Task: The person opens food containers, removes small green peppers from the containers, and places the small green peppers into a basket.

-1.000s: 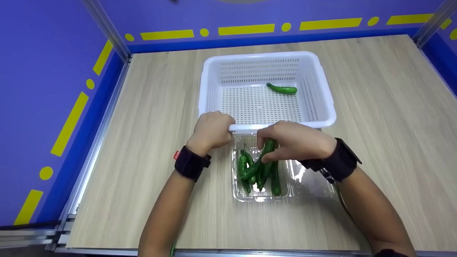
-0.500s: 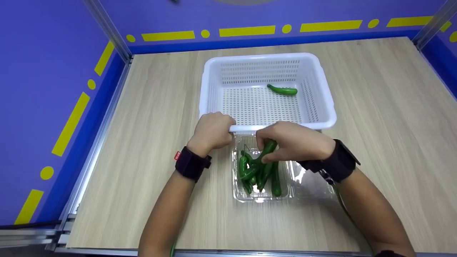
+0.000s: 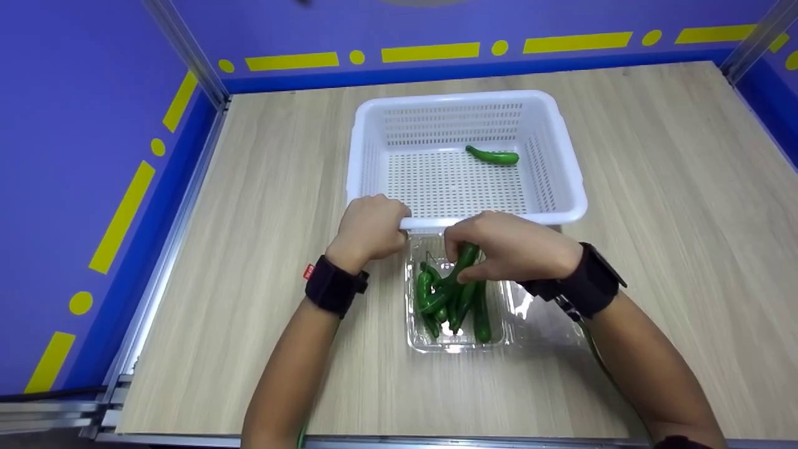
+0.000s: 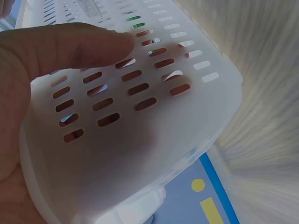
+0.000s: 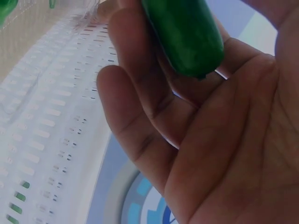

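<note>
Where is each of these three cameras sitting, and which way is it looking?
Head: worn on the head, looking forward and down at the white basket, clear tray and wooden table; both forearms, the left hand and right hand show.
Left wrist: on the left wrist, close against the basket's slotted wall; the hand gripping its edge shows.
Right wrist: on the right wrist, looking up the palm; the fingers hold a green pepper.
Shared: the basket appears in all three views.

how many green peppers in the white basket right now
1. A single green pepper lies in the white basket, near its far right corner. The others are outside it, in the clear tray.
</note>
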A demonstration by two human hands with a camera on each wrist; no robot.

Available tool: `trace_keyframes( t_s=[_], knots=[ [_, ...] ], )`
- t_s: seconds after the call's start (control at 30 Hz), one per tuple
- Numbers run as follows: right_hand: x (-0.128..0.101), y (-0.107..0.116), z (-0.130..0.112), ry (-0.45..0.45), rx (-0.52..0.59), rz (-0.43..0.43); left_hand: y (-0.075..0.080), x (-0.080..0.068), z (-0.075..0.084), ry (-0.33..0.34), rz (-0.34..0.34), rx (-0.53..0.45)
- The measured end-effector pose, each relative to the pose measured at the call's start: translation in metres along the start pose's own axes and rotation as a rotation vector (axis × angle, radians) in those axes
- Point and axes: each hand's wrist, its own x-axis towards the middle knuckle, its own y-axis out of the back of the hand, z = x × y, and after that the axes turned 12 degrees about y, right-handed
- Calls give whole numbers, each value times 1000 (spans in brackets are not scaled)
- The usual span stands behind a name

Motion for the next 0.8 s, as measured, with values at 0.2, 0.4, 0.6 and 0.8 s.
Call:
trace_keyframes(
  t_s=[0.2, 0.4, 0.6, 0.8],
  knots=[
    [1, -2, 1, -5, 1, -4, -1, 0, 0, -2, 6, 9],
    [3, -5, 2, 5, -10, -8, -1, -1, 0, -4, 21, 18],
    [4, -6, 2, -4, 12, -9, -2, -1, -1, -14, 30, 23],
    [4, -6, 2, 5, -9, -4, -2, -1, 0, -13, 25, 26]
  ],
)
